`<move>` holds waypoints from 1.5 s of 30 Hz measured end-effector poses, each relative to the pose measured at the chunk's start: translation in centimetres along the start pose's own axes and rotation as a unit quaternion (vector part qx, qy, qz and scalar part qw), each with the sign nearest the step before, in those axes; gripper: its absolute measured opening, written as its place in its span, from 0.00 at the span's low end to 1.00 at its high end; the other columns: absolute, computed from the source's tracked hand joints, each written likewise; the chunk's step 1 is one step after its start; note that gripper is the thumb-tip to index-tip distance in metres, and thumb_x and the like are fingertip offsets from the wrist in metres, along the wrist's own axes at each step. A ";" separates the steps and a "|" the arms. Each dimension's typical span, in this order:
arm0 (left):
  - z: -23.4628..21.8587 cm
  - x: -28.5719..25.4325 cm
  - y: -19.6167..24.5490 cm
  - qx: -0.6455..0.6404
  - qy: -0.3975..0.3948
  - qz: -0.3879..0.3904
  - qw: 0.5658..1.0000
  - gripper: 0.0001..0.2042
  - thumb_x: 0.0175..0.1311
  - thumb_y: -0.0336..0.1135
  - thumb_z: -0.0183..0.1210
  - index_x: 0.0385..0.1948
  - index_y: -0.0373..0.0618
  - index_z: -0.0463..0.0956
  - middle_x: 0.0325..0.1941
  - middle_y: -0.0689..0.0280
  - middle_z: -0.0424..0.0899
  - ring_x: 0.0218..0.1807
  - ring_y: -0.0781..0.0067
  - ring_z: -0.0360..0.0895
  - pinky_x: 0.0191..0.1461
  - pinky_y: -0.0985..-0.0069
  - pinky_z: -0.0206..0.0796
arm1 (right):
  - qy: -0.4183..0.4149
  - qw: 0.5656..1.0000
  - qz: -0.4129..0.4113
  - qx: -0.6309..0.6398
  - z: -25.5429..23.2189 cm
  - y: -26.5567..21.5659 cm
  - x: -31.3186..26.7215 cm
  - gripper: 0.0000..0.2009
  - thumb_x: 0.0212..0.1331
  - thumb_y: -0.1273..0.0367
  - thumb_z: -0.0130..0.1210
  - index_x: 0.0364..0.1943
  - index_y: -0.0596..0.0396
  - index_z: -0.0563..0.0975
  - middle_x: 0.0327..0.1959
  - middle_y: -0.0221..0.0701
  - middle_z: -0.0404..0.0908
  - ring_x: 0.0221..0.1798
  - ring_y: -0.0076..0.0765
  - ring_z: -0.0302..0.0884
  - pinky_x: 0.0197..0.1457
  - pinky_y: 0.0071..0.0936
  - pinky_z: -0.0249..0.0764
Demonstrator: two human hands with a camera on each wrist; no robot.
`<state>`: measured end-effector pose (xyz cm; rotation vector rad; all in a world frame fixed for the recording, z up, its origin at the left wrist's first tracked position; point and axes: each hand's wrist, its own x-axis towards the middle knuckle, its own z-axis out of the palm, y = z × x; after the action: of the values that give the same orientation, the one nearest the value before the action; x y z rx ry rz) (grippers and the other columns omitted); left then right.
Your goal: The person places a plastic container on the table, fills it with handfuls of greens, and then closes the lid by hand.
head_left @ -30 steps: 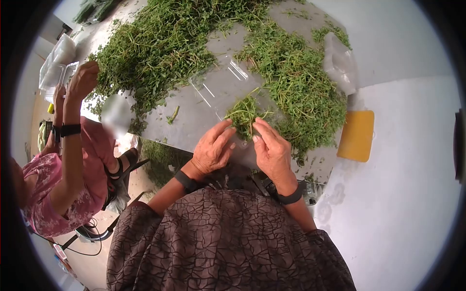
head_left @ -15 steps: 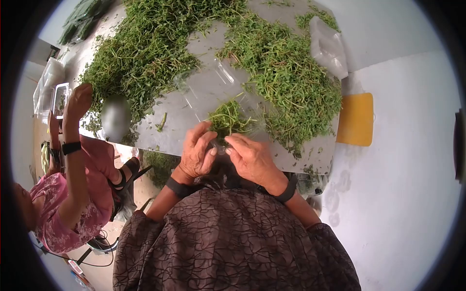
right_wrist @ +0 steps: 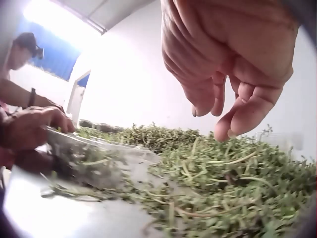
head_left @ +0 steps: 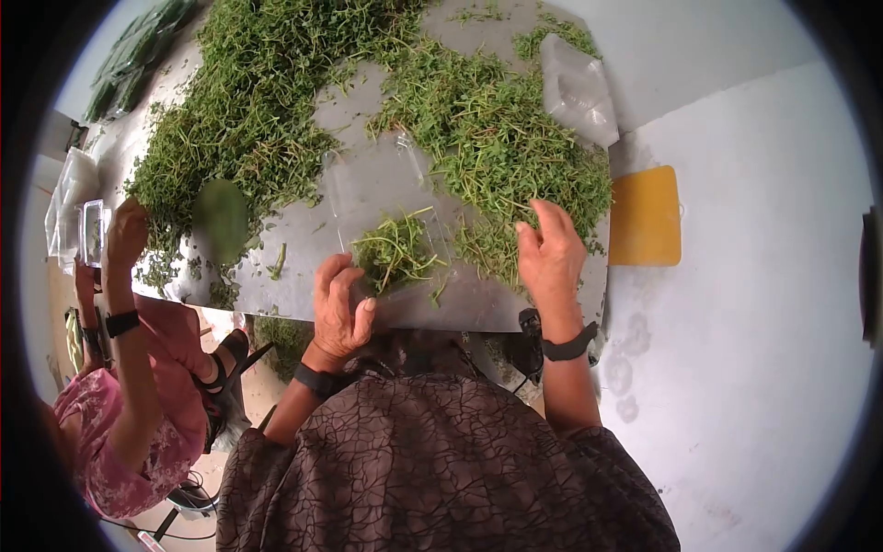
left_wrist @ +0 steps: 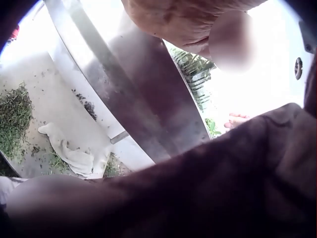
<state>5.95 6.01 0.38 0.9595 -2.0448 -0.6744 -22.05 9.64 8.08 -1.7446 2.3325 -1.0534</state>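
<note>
A clear plastic box lies on the metal table with a small bunch of green stems at its near end. My left hand is at the box's near left corner, its fingers loosely bent against the edge. My right hand is raised over the right-hand heap of greens, fingers apart and holding nothing. In the right wrist view that hand hangs above the heap, and the box shows at left with the left hand beside it.
A larger heap of greens covers the table's left part. Stacked clear boxes stand at the back right; a yellow board is beside the table. At left, another person in pink handles a clear box. Filled packs lie behind.
My hands have moved apart: the right has left the bunch and gone right to the heap, while the left stays by the box. The view has shifted, and the bunch lies free of my fingers.
</note>
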 end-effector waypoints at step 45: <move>0.0 0.2 0.0 -0.008 0.015 0.024 1.000 0.20 0.52 0.37 0.57 0.45 0.36 0.69 0.53 0.48 0.68 0.52 0.47 0.69 0.55 0.63 0.66 | -0.134 0.989 0.047 0.048 2.2 -7.3 -1.3 0.08 0.49 0.77 0.60 0.34 0.62 0.77 0.17 0.36 0.76 0.20 0.35 0.76 0.27 0.27 0.71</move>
<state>5.85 5.89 0.45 0.9045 -2.0277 -0.6463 -14.58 8.69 9.81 -1.6128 2.1403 -0.8418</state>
